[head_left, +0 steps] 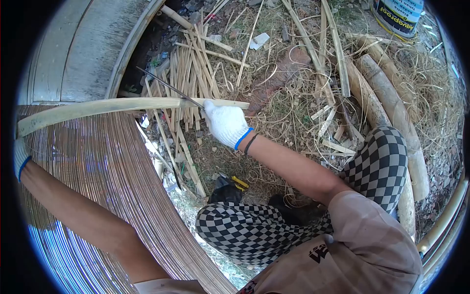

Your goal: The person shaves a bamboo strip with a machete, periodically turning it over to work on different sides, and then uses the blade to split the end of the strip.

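A long split bamboo strip (112,106) runs across in front of me, curved by the lens, from the left edge to my right hand. My left hand (21,156), in a white knitted glove with a blue cuff, is closed at the strip's left end; its fingers are mostly hidden. My right hand (226,123), gloved the same way, is closed round the near end of a long thin dark knife (166,85), seen almost edge-on. The blade crosses the strip close to its right end and points up and left. The knife's handle is hidden in the glove.
Cut bamboo slats (196,68) lie piled ahead, beside a weathered board wall (93,49). Thick bamboo poles (387,93), shavings and a paint bucket (399,17) are to the right. A ribbed sheet (122,186) covers the left; a yellow tool (239,183) lies near my knees.
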{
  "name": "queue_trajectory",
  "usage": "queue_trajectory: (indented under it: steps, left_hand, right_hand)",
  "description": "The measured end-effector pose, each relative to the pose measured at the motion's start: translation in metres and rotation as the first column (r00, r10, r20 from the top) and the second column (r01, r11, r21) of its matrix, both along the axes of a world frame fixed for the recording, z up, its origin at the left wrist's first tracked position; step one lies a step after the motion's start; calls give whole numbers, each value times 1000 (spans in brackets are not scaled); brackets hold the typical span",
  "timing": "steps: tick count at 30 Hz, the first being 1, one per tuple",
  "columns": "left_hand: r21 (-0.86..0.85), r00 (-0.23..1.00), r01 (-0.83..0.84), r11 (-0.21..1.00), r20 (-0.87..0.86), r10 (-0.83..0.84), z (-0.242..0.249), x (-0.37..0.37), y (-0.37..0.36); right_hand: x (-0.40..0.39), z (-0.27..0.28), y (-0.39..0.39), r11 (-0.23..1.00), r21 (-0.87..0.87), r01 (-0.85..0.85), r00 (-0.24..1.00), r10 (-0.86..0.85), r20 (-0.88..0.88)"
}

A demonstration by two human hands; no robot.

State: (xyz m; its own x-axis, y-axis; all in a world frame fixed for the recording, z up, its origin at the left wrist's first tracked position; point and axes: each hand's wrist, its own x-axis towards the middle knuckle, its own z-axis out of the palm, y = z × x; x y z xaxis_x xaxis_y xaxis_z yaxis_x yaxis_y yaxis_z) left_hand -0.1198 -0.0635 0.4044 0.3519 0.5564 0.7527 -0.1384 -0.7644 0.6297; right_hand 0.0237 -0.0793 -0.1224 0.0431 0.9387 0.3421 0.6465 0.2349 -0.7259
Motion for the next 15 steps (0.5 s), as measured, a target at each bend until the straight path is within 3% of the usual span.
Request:
queue_trajectory:
  steps: [3,6,7,10,12,14,15]
  left_hand:
    - [61,993,-62,996,-92,68,6,-7,0]
    - [105,982,-37,994,-180,56,9,-10,-2]
    - [-39,998,26,999,-63,-29,10,-12,-1]
    - [-40,998,37,999,-53,-39,3,-18,2]
    - [-42,998,19,999,-60,-21,11,-27,7]
    - [-16,998,-41,999,-45,40,12,-29,6]
    - [28,994,-81,996,-67,83,10,-28,3]
  right_hand:
    - [0,-96,27,967,-253,24,999,-32,-27]
    - [-4,-73,20,985,-168,49,999,-51,-3]
    - [-4,-62,15,990,-136,35,999,-36,-3]
    - [-3,-13,5,998,68,-4,1000,4,13]
    - [-11,-37,9,995,103,-5,1000,8,-30]
    - [-3,-93,24,965,-261,33,998,-45,-39]
    - [5,-124,33,949,-313,-37,997,11,-83]
